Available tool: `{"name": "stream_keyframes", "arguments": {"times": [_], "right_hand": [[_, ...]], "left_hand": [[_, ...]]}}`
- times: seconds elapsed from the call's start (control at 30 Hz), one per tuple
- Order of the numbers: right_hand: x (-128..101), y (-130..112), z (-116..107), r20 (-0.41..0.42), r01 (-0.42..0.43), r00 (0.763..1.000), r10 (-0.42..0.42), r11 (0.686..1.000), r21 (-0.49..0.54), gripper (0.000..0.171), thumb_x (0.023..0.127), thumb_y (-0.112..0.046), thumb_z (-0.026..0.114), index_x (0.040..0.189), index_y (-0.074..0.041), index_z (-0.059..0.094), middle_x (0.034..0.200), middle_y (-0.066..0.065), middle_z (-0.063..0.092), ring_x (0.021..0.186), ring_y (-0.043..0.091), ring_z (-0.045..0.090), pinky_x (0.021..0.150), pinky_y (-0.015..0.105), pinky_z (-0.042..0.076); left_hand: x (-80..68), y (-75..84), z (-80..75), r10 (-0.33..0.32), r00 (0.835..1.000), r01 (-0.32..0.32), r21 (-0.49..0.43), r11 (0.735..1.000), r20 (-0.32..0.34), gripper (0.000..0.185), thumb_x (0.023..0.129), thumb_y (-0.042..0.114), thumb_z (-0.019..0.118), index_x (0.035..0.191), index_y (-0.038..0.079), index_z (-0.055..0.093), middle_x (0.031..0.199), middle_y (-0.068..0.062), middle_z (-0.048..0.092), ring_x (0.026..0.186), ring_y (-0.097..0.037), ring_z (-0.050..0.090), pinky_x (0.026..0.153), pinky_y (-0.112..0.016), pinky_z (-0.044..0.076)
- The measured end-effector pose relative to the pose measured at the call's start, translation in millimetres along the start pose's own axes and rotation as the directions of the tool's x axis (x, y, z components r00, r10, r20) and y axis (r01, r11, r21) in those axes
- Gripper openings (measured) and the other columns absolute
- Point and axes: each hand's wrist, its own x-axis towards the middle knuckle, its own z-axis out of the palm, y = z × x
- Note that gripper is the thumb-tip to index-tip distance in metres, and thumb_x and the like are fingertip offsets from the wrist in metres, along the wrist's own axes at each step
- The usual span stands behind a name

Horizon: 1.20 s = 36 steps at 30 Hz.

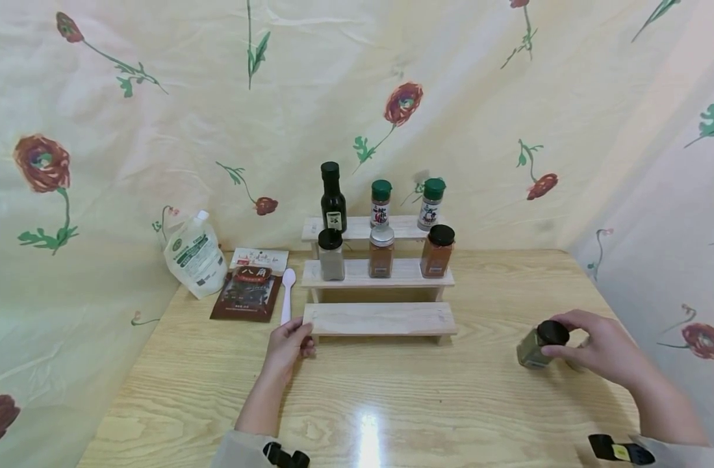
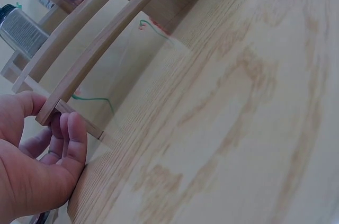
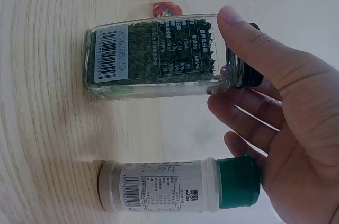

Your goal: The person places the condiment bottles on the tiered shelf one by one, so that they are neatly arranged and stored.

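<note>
R hand [image 1: 602, 348] near the tabletop's [image 1: 392, 403] right edge, fingers [image 3: 249, 57] curled round the black lid of a glass herb jar [image 1: 535, 346], which stands on the wood. A green-capped shaker [image 3: 180, 186] sits just beside it. L hand [image 1: 288, 343] pinches the front-left corner of the stepped wooden rack [image 1: 380, 320], thumb on top, fingers under; rack's w/ six bottles toward the back edge.
</note>
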Motion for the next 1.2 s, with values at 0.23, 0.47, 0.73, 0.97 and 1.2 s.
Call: {"name": "stream_keyframes", "arguments": {"times": [0.23,0.47,0.73,0.97,1.2], "right_hand": [[2,-2,5,-0.077,0.09,0.993,-0.091,0.996,-0.016,0.043,0.068,-0.018,0.095,0.105,-0.011,0.074,0.094,0.0,0.071,0.086,-0.005,0.059,0.061,0.012,0.047],[10,-11,10,-0.148,0.105,0.983,-0.106,0.994,-0.014,0.046,0.066,-0.018,0.096,0.106,-0.012,0.074,0.098,0.001,0.071,0.095,-0.014,0.052,0.078,0.004,0.04],[18,-27,15,-0.16,0.016,0.987,-0.004,0.997,0.074,0.043,0.075,-0.02,0.092,0.113,-0.013,0.073,0.105,-0.012,0.067,0.1,-0.019,0.044,0.079,0.006,0.04],[26,-38,26,-0.181,0.042,0.983,-0.02,0.992,0.12,0.042,0.076,-0.017,0.091,0.113,-0.014,0.073,0.103,-0.01,0.068,0.098,-0.013,0.05,0.081,0.007,0.041],[35,-51,31,-0.199,0.058,0.979,-0.034,0.991,0.117,0.039,0.076,-0.017,0.091,0.111,-0.015,0.073,0.101,-0.01,0.067,0.096,-0.008,0.051,0.079,0.013,0.042]], "left_hand": [[0.3,-0.4,-0.2,0.008,1.0,-0.008,-0.012,1.0,0.004,0.043,0.099,0.005,0.061,0.135,-0.016,0.049,0.079,-0.006,0.06,0.062,-0.01,0.059,0.055,-0.02,0.057],[1.3,-0.9,-0.6,0.014,1.0,-0.014,-0.008,1.0,-0.005,0.04,0.099,0.004,0.061,0.133,-0.015,0.052,0.078,-0.006,0.059,0.062,-0.009,0.059,0.055,-0.02,0.057],[1.5,-0.6,0.7,0.013,1.0,-0.013,-0.006,1.0,-0.005,0.039,0.098,0.003,0.06,0.132,-0.015,0.052,0.078,-0.006,0.06,0.062,-0.01,0.059,0.055,-0.02,0.057],[0.9,-0.3,0.3,0.016,1.0,-0.016,-0.013,1.0,0.005,0.038,0.099,0.004,0.06,0.131,-0.015,0.053,0.077,-0.006,0.059,0.062,-0.009,0.058,0.054,-0.019,0.055],[-1.1,0.2,-0.5,0.013,1.0,-0.013,-0.011,1.0,0.014,0.043,0.099,0.004,0.06,0.135,-0.015,0.049,0.078,-0.006,0.06,0.063,-0.009,0.059,0.054,-0.019,0.056]]}}
